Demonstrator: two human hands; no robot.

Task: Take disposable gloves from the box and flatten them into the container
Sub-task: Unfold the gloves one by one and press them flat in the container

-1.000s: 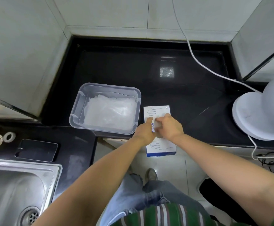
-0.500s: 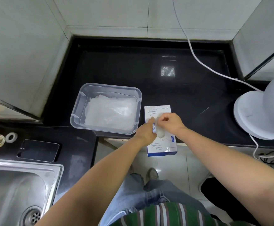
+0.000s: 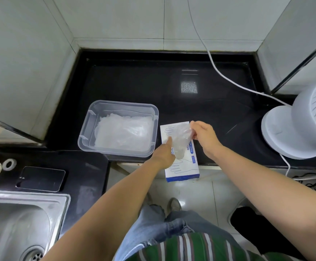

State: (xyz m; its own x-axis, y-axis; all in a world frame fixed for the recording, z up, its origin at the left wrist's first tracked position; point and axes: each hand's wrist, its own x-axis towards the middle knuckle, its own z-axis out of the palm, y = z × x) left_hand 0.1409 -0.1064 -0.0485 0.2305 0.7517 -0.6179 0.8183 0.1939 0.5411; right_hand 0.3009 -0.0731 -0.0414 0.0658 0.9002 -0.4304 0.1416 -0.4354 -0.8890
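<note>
A white and blue glove box lies flat on the black counter's front edge. My right hand pinches a clear disposable glove and holds it stretched up out of the box's slot. My left hand rests on the box's left side, its thumb pointing up along the glove. Left of the box stands a clear plastic container with a layer of flattened gloves inside.
A white fan stands at the right with its cord running across the counter to the wall. A phone, a tape roll and a steel sink are at the lower left.
My right hand has lifted up and to the right, drawing the glove out of the box. My left hand has stayed on the box.
</note>
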